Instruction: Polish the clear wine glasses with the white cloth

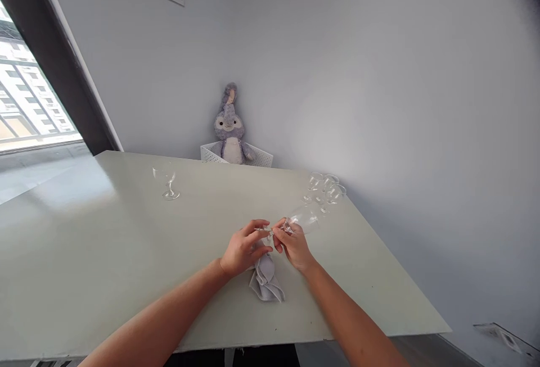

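Note:
A clear stemmed glass (307, 219) is held tilted on its side above the table, its bowl pointing right. My right hand (294, 243) pinches its stem close to the bowl. My left hand (247, 248) has its fingers curled around the foot end of the same glass; the fingers hide part of the foot. A crumpled grey cloth (266, 277) lies directly below the hands, its upper end partly covered by my left hand. Whether the left fingers touch the cloth I cannot tell.
Several stemmed glasses (324, 187) stand grouped at the table's right back edge. Another stemmed glass (169, 184) stands alone at the left back. Behind the pale table (126, 277), a plush toy (230, 131) sits in a white perforated basket (264, 157) against the wall.

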The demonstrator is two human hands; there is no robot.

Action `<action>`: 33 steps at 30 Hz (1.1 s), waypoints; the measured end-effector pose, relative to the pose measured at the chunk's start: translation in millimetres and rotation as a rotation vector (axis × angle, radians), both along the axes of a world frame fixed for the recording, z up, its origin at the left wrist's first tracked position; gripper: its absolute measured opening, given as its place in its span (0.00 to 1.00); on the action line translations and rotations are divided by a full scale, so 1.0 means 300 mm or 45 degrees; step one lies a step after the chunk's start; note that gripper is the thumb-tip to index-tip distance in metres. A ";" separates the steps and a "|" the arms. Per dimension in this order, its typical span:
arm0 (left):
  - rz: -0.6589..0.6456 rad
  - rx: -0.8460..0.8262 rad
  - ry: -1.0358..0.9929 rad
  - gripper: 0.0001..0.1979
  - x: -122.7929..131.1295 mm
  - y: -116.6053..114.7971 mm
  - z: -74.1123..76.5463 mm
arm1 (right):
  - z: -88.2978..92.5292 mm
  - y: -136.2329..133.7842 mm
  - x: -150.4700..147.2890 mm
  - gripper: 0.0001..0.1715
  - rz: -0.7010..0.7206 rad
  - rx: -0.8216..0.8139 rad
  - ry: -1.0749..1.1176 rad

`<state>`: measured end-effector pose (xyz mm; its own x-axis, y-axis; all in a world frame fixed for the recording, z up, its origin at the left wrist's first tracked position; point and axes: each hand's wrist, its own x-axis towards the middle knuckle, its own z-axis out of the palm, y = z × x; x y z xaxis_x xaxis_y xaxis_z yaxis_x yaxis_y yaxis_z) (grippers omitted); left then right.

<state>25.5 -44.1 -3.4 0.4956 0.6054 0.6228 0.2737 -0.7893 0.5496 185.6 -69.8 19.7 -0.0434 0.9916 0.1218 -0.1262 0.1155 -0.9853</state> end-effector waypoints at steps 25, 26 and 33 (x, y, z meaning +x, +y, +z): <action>0.144 -0.385 0.207 0.15 -0.006 0.061 -0.059 | -0.103 0.343 0.423 0.04 -0.926 -0.402 -0.822; 0.147 -0.422 0.204 0.16 -0.006 0.062 -0.058 | -0.102 0.345 0.423 0.04 -0.932 -0.411 -0.835; 0.277 -0.715 -0.162 0.15 -0.011 0.105 -0.062 | -0.087 0.261 0.412 0.11 -0.958 -0.422 -0.942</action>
